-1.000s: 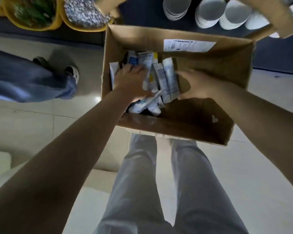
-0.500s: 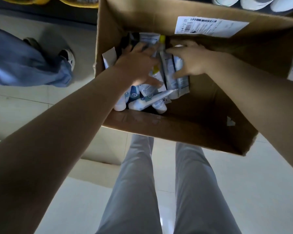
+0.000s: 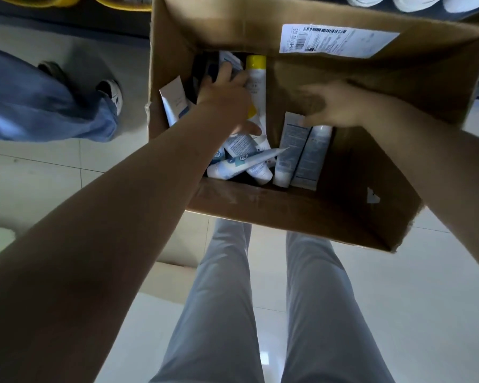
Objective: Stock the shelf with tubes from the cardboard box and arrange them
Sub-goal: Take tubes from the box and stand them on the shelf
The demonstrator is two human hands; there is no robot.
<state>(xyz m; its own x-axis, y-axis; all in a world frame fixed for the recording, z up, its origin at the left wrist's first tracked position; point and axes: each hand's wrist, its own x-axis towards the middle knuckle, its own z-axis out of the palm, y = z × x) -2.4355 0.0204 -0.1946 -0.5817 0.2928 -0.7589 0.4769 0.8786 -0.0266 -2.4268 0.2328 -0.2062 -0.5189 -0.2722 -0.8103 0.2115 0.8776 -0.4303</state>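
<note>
Pale tiled floor (image 3: 398, 299) beneath an open cardboard box (image 3: 288, 214) holding loose tubes (image 3: 244, 164). Left hand (image 3: 224, 98) reaches among them, grip unclear. Right hand (image 3: 335, 106), blurred, fingers spread, touches two tubes. Likely the picking step; next, the hands grasp tubes and lift them out.

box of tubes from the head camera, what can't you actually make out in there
Head view only.
- Right hand: motion blur; whether it grips the two grey tubes beneath it is unclear.
- Left hand: its own back hides what the fingers hold.
- Box label: print too small to read.
- White dishes: cut off by the top edge.
</note>
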